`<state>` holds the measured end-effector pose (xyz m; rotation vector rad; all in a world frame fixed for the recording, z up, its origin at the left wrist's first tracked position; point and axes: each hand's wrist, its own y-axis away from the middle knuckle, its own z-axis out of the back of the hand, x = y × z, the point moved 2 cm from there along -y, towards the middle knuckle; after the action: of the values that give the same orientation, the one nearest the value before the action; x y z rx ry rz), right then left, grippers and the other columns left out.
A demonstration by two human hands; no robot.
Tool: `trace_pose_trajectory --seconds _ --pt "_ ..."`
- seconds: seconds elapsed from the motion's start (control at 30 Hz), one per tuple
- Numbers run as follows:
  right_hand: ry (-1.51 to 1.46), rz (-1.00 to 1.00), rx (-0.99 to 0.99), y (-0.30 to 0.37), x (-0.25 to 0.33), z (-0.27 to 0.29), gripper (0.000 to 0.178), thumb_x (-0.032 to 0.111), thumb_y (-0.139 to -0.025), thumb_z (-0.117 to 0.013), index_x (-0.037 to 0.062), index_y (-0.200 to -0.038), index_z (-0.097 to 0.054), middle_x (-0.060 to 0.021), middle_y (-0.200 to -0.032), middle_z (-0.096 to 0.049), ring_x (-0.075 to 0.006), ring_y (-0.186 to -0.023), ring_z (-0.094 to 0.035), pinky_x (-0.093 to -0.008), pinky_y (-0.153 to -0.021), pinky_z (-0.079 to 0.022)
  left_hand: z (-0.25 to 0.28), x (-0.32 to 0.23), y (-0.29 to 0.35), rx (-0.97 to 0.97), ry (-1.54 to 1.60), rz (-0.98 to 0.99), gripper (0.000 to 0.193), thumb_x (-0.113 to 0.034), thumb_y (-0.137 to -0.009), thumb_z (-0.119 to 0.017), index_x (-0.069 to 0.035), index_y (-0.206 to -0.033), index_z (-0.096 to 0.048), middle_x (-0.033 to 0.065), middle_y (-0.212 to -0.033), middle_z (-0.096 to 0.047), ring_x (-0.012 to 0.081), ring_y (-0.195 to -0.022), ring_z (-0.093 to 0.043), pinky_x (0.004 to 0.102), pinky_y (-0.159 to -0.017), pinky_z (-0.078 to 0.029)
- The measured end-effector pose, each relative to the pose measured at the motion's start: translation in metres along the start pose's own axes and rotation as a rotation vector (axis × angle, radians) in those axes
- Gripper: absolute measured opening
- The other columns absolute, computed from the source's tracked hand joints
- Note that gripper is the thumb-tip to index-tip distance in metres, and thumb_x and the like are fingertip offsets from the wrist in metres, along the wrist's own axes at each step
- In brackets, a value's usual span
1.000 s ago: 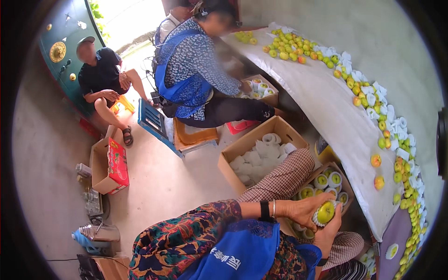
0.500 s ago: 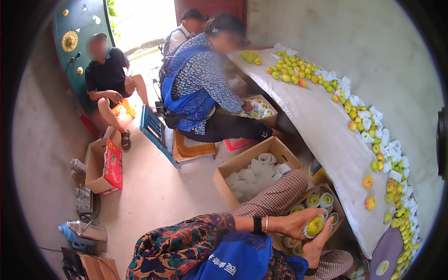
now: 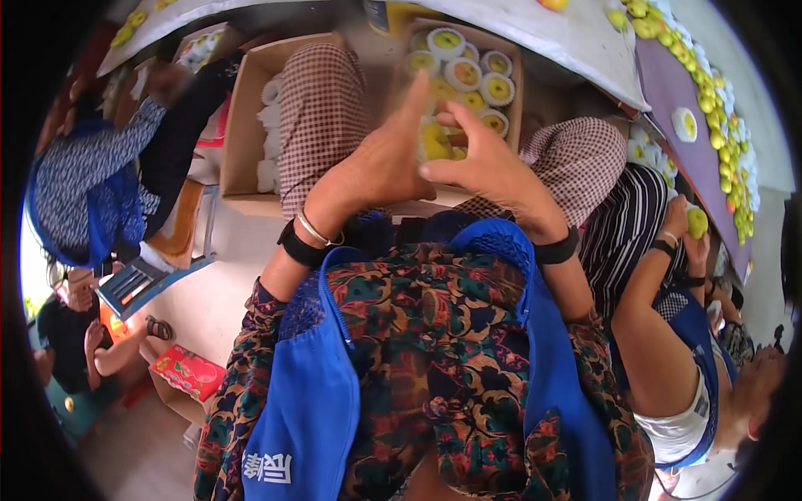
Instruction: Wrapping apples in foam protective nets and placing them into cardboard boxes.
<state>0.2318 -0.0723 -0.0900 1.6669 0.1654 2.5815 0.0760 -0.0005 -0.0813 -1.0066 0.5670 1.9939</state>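
My left hand reaches over the apple box from the left, fingers stretched forward and slightly blurred. Facing it from the right, my right hand has its thumb and fingers apart. In the gap between them shows a yellow-green apple; neither hand is closed around it, and whether they touch it I cannot tell. Below and beyond my hands, the cardboard box contains several apples in white foam nets, such as a netted apple. My hands hide part of its near side.
Left of my checkered knee stands a carton with white foam nets. A covered table runs along the far side, with loose apples at right. Co-workers sit left and right; the right one holds a green apple. A red carton lies left.
The view has swung down and right, bringing my torso and the right-hand co-worker into sight. My hands, earlier around a foam-netted apple, are now spread apart over the box.
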Motion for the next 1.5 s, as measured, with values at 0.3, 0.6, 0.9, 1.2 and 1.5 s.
trace_pose_trajectory --seconds 0.3,0.6,0.9,1.2,1.5 --pt "-0.735 -0.245 0.039 -0.003 -0.021 0.041 0.064 0.03 -0.078 -0.075 0.0006 -0.13 -0.052 -0.0101 -0.118 -0.063 -0.022 -0.105 -0.064 -0.0362 -0.08 -0.058 0.014 -0.016 -0.027 -0.106 0.021 -0.174 0.119 -0.018 -0.066 -0.089 0.003 -0.153 -0.01 0.0259 -0.135 -0.052 0.0308 -0.12 -0.057 0.0375 -0.098 -0.051" --pt "-0.433 -0.218 -0.209 -0.064 -0.069 0.105 0.048 0.031 -0.083 -0.072 0.0065 -0.122 -0.056 -0.0031 -0.114 -0.063 -0.0145 -0.104 -0.062 -0.0325 -0.081 -0.052 0.079 0.064 -0.033 -0.57 0.479 0.096 0.072 -0.005 -0.087 -0.071 0.006 -0.146 -0.031 0.0204 -0.109 -0.065 0.0212 -0.087 -0.067 0.029 -0.074 -0.057" --pt "0.195 -0.52 -0.199 -0.076 -0.123 0.081 0.083 0.031 -0.065 -0.082 0.0005 -0.134 -0.047 -0.0126 -0.113 -0.062 -0.0231 -0.097 -0.062 -0.0341 -0.069 -0.053 0.086 0.076 -0.029 -0.629 0.822 0.035 0.045 -0.007 -0.094 -0.062 0.006 -0.134 -0.045 0.0116 -0.095 -0.068 0.0125 -0.074 -0.066 0.0215 -0.064 -0.055" --pt "0.259 -0.617 -0.177 -0.044 -0.119 0.098 0.085 0.027 -0.063 -0.084 -0.0032 -0.134 -0.046 -0.016 -0.105 -0.066 -0.0231 -0.09 -0.065 -0.0364 -0.065 -0.055 0.086 0.088 -0.029 -0.577 0.754 -0.011 0.049 -0.009 -0.094 -0.063 0.005 -0.137 -0.045 0.0162 -0.113 -0.067 0.0134 -0.088 -0.066 0.0212 -0.076 -0.056" --pt "0.191 -0.672 -0.288 -0.063 -0.136 0.111 0.086 0.024 -0.063 -0.084 -0.002 -0.135 -0.045 -0.016 -0.111 -0.063 -0.0246 -0.096 -0.063 -0.0392 -0.067 -0.054 0.085 0.083 -0.025 -0.556 0.865 -0.058 0.04 -0.008 -0.096 -0.06 0.005 -0.132 -0.049 0.0168 -0.105 -0.069 0.0141 -0.082 -0.067 0.0229 -0.071 -0.057"
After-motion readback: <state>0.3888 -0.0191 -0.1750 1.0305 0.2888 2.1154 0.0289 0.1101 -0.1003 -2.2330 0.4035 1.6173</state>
